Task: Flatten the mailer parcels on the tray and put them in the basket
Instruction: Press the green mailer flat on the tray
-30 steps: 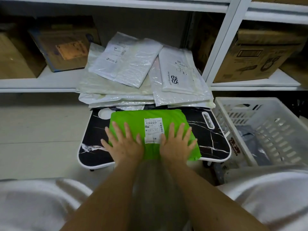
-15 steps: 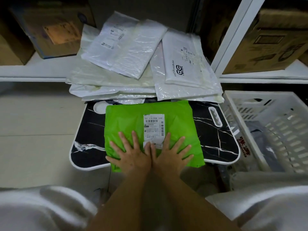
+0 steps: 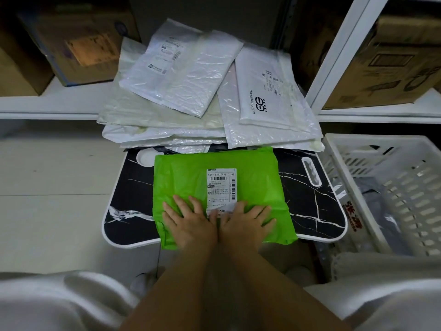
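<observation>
White shelving with cardboard boxes (image 3: 391, 60) stands beyond my hands. Both palms press flat, fingers straight, side by side, left hand (image 3: 191, 223) touching right hand (image 3: 245, 222), on the green mailer parcel (image 3: 219, 187) lying on the black marble-patterned tray (image 3: 310, 201). White mailers (image 3: 205, 91) are stacked farther away; the white basket (image 3: 391, 187) sits right of my right hand.

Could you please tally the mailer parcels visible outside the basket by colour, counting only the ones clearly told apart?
Bright green plastic mailer parcel, pressed flat on the black marble-pattern tray by the left hand and right hand: 1
White plastic mailer parcels, top of the rear pile: 2
Total: 3; the layers beneath cannot be separated.
</observation>
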A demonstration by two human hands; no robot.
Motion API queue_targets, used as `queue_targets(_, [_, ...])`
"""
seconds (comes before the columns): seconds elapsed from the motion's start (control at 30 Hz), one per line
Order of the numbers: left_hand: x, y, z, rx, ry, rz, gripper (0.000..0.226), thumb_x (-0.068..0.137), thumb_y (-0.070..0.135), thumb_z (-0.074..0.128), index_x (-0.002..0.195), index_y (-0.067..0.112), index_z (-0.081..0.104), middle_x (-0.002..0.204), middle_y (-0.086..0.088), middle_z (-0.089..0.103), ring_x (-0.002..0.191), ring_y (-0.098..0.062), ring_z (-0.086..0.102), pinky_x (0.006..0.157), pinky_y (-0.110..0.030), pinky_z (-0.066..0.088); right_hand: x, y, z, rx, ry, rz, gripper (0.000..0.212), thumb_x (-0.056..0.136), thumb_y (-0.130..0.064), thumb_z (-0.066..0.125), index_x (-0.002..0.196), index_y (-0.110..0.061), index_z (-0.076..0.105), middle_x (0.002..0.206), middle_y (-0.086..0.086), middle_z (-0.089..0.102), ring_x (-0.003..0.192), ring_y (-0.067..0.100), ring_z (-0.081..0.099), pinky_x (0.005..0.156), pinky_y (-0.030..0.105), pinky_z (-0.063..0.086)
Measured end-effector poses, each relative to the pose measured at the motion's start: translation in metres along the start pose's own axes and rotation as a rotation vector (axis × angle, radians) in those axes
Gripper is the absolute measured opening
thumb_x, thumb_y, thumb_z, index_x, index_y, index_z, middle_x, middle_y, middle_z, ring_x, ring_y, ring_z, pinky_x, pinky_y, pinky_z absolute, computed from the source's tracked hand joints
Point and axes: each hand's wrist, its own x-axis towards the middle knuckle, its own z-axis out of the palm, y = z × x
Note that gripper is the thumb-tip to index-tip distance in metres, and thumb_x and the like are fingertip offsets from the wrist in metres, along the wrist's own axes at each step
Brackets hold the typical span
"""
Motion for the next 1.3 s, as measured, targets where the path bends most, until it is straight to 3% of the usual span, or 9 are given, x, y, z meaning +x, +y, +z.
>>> queue_targets(0.1, [0.002, 0.005, -0.016, -0.107, 0.186, 0.021, 0.062, 0.094, 0.06, 0.021, 0.131, 0.017, 0.044, 0.146, -0.019, 0.032, 0.144, -0.042, 0.005, 0.115, -0.055, 0.01, 0.016, 0.002, -0.018, 0.079, 0.218, -0.117, 0.038, 0.09, -0.041, 0.05, 0.117, -0.016, 0.057, 0.135, 0.024, 0.048, 0.138, 0.04, 0.031, 0.11, 0.064, 0.018])
queue_targets(0.2, [0.018, 0.009, -0.019, -0.114, 0.141, 0.077, 0.07, 0.093, 0.064, 0.014, 0.151, 0.025, 0.007, 0.159, -0.016, -0.005, 0.143, -0.045, -0.011, 0.113, -0.06, 0.002, 0.039, 0.005, -0.029, 0.008, 0.058, -0.302, 0.06, 0.095, -0.059, 0.03, 0.149, -0.035, 0.019, 0.16, 0.016, 0.002, 0.146, 0.042, -0.006, 0.111, 0.064, -0.002])
queue_targets(0.3, [0.032, 0.004, -0.006, -0.087, 0.058, 0.12, 0.063, 0.091, 0.067, 0.006, 0.144, 0.044, -0.02, 0.155, -0.007, -0.029, 0.14, -0.046, -0.021, 0.108, -0.07, 0.004, 0.052, 0.008, -0.023, -0.011, -0.087, -0.314, 0.069, 0.09, -0.073, 0.018, 0.149, -0.047, -0.007, 0.159, 0.013, -0.019, 0.141, 0.048, -0.018, 0.109, 0.069, -0.004])
queue_targets(0.73, [0.037, 0.008, 0.008, -0.107, 0.06, 0.088, 0.06, 0.094, 0.062, 0.012, 0.147, 0.046, -0.01, 0.158, -0.008, -0.019, 0.141, -0.045, -0.017, 0.108, -0.07, 0.004, 0.056, 0.004, -0.017, -0.115, -0.176, -0.285, 0.069, 0.09, -0.071, 0.009, 0.146, -0.043, -0.021, 0.158, 0.014, -0.022, 0.141, 0.049, -0.019, 0.107, 0.072, -0.005])
queue_targets(0.93, [0.04, 0.006, 0.01, -0.109, 0.061, 0.102, 0.063, 0.09, 0.063, 0.008, 0.149, 0.043, 0.002, 0.16, -0.011, -0.008, 0.142, -0.047, -0.01, 0.106, -0.07, 0.003, 0.057, 0.003, -0.018, -0.109, -0.161, -0.298, 0.07, 0.09, -0.071, 0.012, 0.149, -0.041, -0.014, 0.16, 0.014, -0.012, 0.142, 0.048, -0.013, 0.108, 0.071, -0.001])
queue_targets(1.03, [0.038, 0.005, 0.005, -0.098, 0.094, 0.094, 0.068, 0.087, 0.06, 0.013, 0.144, 0.032, 0.037, 0.153, -0.019, 0.028, 0.138, -0.049, 0.02, 0.105, -0.068, 0.017, 0.057, 0.004, -0.021, -0.125, -0.131, -0.302, 0.07, 0.09, -0.071, 0.014, 0.151, -0.039, 0.0, 0.159, 0.014, 0.007, 0.143, 0.045, 0.0, 0.108, 0.066, 0.007])
queue_targets(1.13, [0.043, 0.002, -0.018, -0.108, 0.241, 0.089, 0.042, 0.092, 0.047, 0.033, 0.109, 0.019, 0.058, 0.114, -0.012, 0.059, 0.111, -0.035, 0.051, 0.102, -0.055, 0.033, 0.059, 0.0, -0.029, -0.072, 0.037, -0.289, 0.053, 0.094, -0.059, 0.025, 0.138, -0.031, 0.037, 0.135, 0.013, 0.04, 0.129, 0.032, 0.031, 0.101, 0.052, 0.026])
queue_targets(1.2, [0.056, 0.003, -0.037, -0.116, 0.339, 0.09, 0.033, 0.093, 0.04, 0.035, 0.107, 0.019, 0.056, 0.108, -0.008, 0.057, 0.106, -0.029, 0.05, 0.104, -0.052, 0.031, 0.067, -0.011, -0.034, 0.011, 0.225, -0.323, 0.041, 0.093, -0.046, 0.031, 0.119, -0.024, 0.054, 0.126, 0.011, 0.05, 0.124, 0.027, 0.04, 0.099, 0.051, 0.03])
queue_targets(1.3, [0.085, 0.005, -0.048, -0.054, 0.223, 0.191, 0.05, 0.097, 0.047, 0.024, 0.146, 0.037, 0.021, 0.155, -0.01, 0.018, 0.143, -0.035, 0.011, 0.113, -0.061, 0.007, 0.085, -0.033, -0.036, 0.002, 0.156, -0.485, 0.049, 0.095, -0.049, 0.028, 0.139, -0.032, 0.041, 0.155, 0.012, 0.026, 0.146, 0.033, 0.014, 0.11, 0.063, 0.009])
